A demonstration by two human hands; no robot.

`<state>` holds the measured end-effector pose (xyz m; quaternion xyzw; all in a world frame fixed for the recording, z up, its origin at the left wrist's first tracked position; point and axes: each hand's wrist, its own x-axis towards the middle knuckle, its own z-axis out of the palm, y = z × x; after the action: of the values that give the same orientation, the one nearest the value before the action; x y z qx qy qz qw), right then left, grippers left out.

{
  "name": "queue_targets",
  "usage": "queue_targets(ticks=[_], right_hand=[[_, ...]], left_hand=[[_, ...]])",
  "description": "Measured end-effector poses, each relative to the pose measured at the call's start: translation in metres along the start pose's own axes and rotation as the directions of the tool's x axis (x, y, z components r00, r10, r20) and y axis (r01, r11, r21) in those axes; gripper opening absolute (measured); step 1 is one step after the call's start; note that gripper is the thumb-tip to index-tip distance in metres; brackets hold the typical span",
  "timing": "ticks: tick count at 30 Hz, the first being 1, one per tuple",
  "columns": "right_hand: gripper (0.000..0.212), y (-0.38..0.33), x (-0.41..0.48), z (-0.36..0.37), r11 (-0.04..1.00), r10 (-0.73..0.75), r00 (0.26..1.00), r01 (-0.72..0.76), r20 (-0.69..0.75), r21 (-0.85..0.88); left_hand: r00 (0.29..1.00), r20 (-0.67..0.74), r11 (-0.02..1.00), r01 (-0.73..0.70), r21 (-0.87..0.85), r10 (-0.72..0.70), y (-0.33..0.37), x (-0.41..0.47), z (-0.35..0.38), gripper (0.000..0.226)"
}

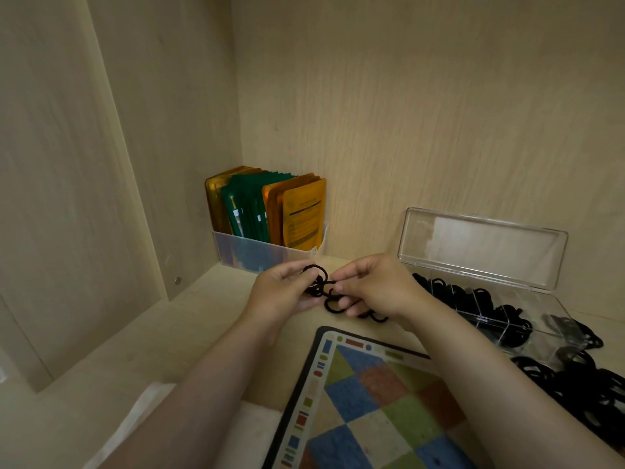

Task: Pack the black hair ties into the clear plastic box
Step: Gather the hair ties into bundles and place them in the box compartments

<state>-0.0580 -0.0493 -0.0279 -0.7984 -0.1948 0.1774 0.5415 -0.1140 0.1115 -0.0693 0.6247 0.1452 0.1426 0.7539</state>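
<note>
Both hands, left hand [287, 292] and right hand [368, 286], pinch tangled black hair ties [319, 287]; best tease loops apart gently before dropping into clear plastic box [500, 309].

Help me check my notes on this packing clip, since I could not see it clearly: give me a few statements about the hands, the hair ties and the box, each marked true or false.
1. Both the left hand and the right hand hold a bunch of black hair ties. True.
2. The clear plastic box has its lid shut. False: the lid stands open against the back wall.
3. The box already holds some black hair ties. True.
4. A pile of loose hair ties lies left of the hands. False: it lies to the right, in front of the box.
5. The sachets lie flat on the shelf. False: they stand upright in a bin.
</note>
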Motion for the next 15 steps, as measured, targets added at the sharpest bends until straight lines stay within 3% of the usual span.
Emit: queue_targets(ticks=[4,8,13,15], right_hand=[[0.004,-0.006,-0.002,-0.008,0.998,-0.059,0.987,0.06,-0.152,0.0],[0.006,-0.015,-0.007,-0.005,0.988,-0.106,0.991,0.114,-0.082,0.101],[0.009,-0.003,-0.003,0.012,0.951,-0.226,0.954,0.172,-0.198,-0.257],[0.01,0.001,-0.001,0.014,0.938,-0.259,0.94,0.189,-0.222,-0.291]], left_hand=[[0.999,-0.035,0.998,-0.005,0.058,0.007,0.001,-0.002,0.0,0.023],[0.999,0.021,0.998,0.029,0.063,-0.03,0.003,-0.005,0.002,0.02],[0.971,0.209,0.988,0.133,-0.075,-0.115,0.006,-0.007,0.006,0.02],[0.965,0.232,0.985,0.148,-0.085,-0.125,0.006,-0.006,0.007,0.021]])
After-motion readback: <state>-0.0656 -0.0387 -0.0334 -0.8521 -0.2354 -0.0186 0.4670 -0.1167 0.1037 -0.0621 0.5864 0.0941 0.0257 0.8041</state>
